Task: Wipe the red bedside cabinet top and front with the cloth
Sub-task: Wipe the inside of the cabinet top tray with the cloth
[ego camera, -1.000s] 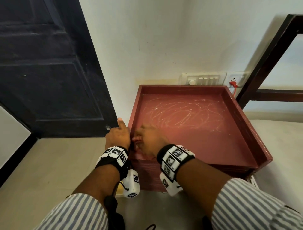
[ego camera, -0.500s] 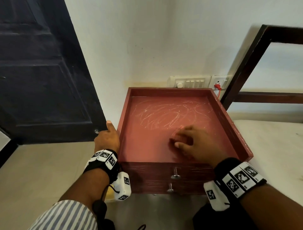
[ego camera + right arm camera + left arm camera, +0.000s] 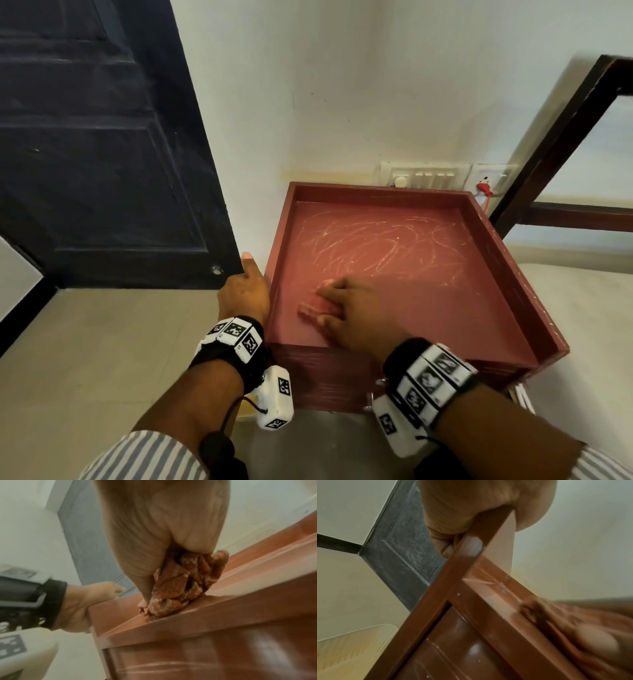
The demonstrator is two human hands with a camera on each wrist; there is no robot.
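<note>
The red bedside cabinet (image 3: pixel 445 308) stands against the white wall (image 3: pixel 376 85), its recessed top streaked with pale scribbled marks toward twelve o'clock. The right hand (image 3: pixel 349 308) sits in the tray's seven o'clock area, fingers curled down around a bunched red and white cloth (image 3: pixel 317 305) that is pressed against the top; the right wrist view shows the cloth (image 3: pixel 181 585) crumpled under the palm and touching the surface near the front lip. The left hand (image 3: pixel 245 294) grips the cabinet's raised left rim at nine o'clock, fingers wrapped over the edge with the thumb pointing toward the wall; the left wrist view shows that rim caught between thumb and fingers (image 3: pixel 447 547). A dark door (image 3: pixel 102 154) stands at ten o'clock, a switch panel (image 3: pixel 424 176) at twelve o'clock behind the cabinet, and a dark wooden frame (image 3: pixel 555 154) at two o'clock.
</note>
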